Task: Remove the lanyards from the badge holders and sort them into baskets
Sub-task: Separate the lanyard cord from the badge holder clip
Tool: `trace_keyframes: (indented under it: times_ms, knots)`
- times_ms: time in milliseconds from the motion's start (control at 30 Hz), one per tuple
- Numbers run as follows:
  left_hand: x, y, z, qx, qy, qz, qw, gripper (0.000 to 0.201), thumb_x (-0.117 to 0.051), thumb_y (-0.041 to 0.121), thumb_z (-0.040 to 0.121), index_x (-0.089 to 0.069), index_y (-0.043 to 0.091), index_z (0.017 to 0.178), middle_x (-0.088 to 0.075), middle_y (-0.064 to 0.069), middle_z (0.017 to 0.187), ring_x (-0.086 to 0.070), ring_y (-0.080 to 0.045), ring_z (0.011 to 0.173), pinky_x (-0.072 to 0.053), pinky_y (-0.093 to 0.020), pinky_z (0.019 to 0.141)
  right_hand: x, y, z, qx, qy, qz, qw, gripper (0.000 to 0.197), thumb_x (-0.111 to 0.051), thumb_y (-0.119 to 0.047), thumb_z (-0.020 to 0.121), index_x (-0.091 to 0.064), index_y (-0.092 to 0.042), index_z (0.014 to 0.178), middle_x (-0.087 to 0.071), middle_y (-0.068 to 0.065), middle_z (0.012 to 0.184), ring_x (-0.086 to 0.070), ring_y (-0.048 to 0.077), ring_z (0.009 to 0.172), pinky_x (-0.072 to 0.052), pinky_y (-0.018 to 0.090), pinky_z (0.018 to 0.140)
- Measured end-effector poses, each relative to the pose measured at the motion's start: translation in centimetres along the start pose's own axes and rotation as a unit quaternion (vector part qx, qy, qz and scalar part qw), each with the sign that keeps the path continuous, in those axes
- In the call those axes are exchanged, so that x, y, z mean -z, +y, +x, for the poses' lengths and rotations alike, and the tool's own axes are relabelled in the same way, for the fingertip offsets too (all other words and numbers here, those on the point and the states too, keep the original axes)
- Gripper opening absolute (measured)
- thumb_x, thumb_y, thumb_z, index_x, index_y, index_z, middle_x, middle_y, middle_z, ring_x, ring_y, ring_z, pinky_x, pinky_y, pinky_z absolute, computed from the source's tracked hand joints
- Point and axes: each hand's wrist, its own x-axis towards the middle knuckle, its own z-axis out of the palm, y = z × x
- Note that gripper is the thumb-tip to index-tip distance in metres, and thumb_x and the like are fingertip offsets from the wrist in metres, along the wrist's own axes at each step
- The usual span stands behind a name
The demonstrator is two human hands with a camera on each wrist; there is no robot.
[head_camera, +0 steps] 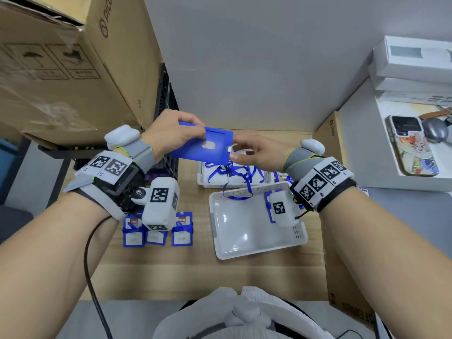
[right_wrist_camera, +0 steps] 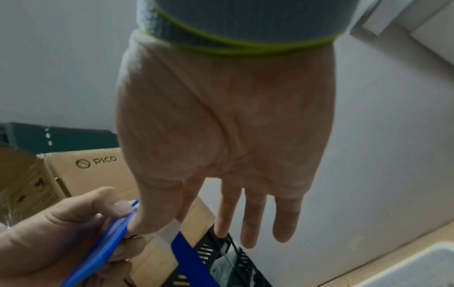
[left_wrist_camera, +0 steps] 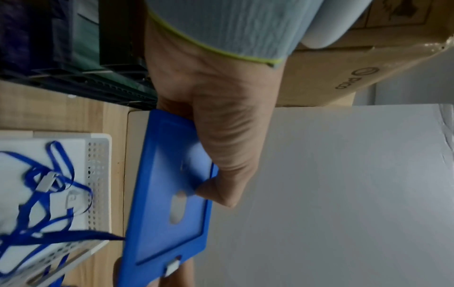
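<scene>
Both hands' grip on blue badge holder [head_camera: 204, 148]: flat, oval slot, lanyard [head_camera: 234, 177] w/ clip dangling.

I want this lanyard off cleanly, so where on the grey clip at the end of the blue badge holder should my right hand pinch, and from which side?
Pinch the small grey clip across its flat faces, coming from the right end of the blue plastic badge holder. It sticks out past that short edge, and the left hand grips the far end.
</scene>
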Motion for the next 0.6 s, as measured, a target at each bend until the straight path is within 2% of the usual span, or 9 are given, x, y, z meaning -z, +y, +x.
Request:
trace_keyframes:
  times_ms: [67, 100, 167, 233, 300, 367, 433, 533, 600]
  knots:
    - [0.0, -0.1, 0.2, 0.001, 0.018, -0.002, 1.000, 0.005, -0.072, 0.024, 0.068, -0.071, 0.021, 0.063, -0.064, 0.008, 0.062, -0.055, -0.015, 0.067, -0.041, -0.026, 0.064, 0.1, -0.2, 0.0, 0.010, 0.014, 0.019, 1.000, 0.026, -0.055, -0.036, 0.097, -0.066, -0.014, 0.106, -0.066, 0.002, 0.107, -0.060, 0.014, 0.100, -0.045, 0.045, 0.102]
    - [0.1, -0.3, 0.3, -0.001, 0.025, 0.003, 1.000, 0.008, -0.073, 0.021, 0.072, -0.071, 0.021, 0.064, -0.064, 0.010, 0.060, -0.056, -0.013, 0.065, -0.042, -0.026, 0.064, 0.3, -0.2, 0.0, 0.006, 0.026, 0.043, 0.999, 0.023, -0.054, -0.030, 0.099, -0.067, -0.010, 0.100, -0.067, 0.002, 0.097, -0.059, 0.013, 0.093, -0.045, 0.044, 0.099]
    - [0.1, -0.7, 0.6, -0.007, 0.031, 0.020, 0.999, 0.008, -0.074, 0.021, 0.072, -0.071, 0.021, 0.064, -0.067, 0.009, 0.061, -0.058, -0.010, 0.062, -0.045, -0.026, 0.066, 0.6, -0.4, -0.2, -0.012, 0.046, 0.090, 0.995, 0.021, -0.052, -0.023, 0.101, -0.065, -0.007, 0.095, -0.067, 0.004, 0.081, -0.061, 0.016, 0.079, -0.052, 0.040, 0.086]
    - [0.0, -0.9, 0.7, -0.018, 0.019, 0.067, 0.997, 0.013, -0.076, 0.033, 0.067, -0.072, 0.021, 0.068, -0.071, 0.004, 0.065, -0.060, -0.012, 0.064, -0.048, -0.029, 0.067, 0.8, -0.9, -0.2, -0.034, 0.065, 0.073, 0.995, 0.021, -0.052, -0.024, 0.101, -0.064, -0.010, 0.090, -0.059, 0.001, 0.064, -0.054, 0.013, 0.058, -0.050, 0.027, 0.063]
    - [-0.2, -0.7, 0.8, -0.039, -0.004, 0.152, 0.988, 0.032, -0.082, 0.049, 0.068, -0.070, 0.020, 0.070, -0.069, 0.002, 0.066, -0.056, -0.014, 0.061, -0.043, -0.027, 0.059, 0.9, -1.2, -0.1, -0.038, 0.089, 0.020, 0.995, 0.023, -0.054, -0.029, 0.099, -0.064, -0.017, 0.083, -0.049, -0.003, 0.057, -0.043, 0.006, 0.048, -0.040, 0.018, 0.053]
    - [-0.7, 0.1, 0.4, -0.059, -0.027, 0.245, 0.967, 0.047, -0.078, 0.062, 0.069, -0.067, 0.016, 0.068, -0.061, 0.000, 0.061, -0.051, -0.016, 0.056, -0.039, -0.029, 0.056, 1.0, -1.5, 0.2, -0.033, 0.103, -0.015, 0.994, 0.024, -0.056, -0.033, 0.098, -0.066, -0.017, 0.082, -0.047, -0.004, 0.057, -0.040, 0.003, 0.046, -0.035, 0.016, 0.051]
    - [-1.3, 0.9, 0.1, -0.073, -0.045, 0.300, 0.950, 0.051, -0.074, 0.063, 0.072, -0.063, 0.014, 0.066, -0.056, 0.000, 0.055, -0.048, -0.018, 0.053, -0.038, -0.031, 0.055, 1.1, -1.8, 0.2, -0.029, 0.107, -0.035, 0.993, 0.026, -0.056, -0.033, 0.098, -0.067, -0.013, 0.085, -0.050, -0.005, 0.057, -0.040, 0.002, 0.045, -0.034, 0.015, 0.050]
    - [-1.5, 1.2, 0.2, -0.085, -0.055, 0.298, 0.949, 0.041, -0.074, 0.053, 0.079, -0.064, 0.014, 0.069, -0.056, 0.003, 0.055, -0.049, -0.017, 0.054, -0.038, -0.029, 0.054, 1.3, -1.8, 0.2, -0.029, 0.116, -0.017, 0.993, 0.034, -0.049, -0.030, 0.101, -0.064, -0.003, 0.087, -0.054, -0.005, 0.060, -0.041, 0.011, 0.053, -0.038, 0.024, 0.057]
    - [-1.4, 1.1, 0.2, -0.084, -0.060, 0.277, 0.955, 0.030, -0.075, 0.048, 0.080, -0.066, 0.022, 0.070, -0.059, 0.006, 0.059, -0.053, -0.013, 0.056, -0.038, -0.025, 0.052, 1.4, -1.7, 0.1, -0.037, 0.127, -0.011, 0.991, 0.039, -0.045, -0.030, 0.102, -0.060, 0.000, 0.083, -0.054, -0.002, 0.061, -0.039, 0.013, 0.055, -0.038, 0.027, 0.059]
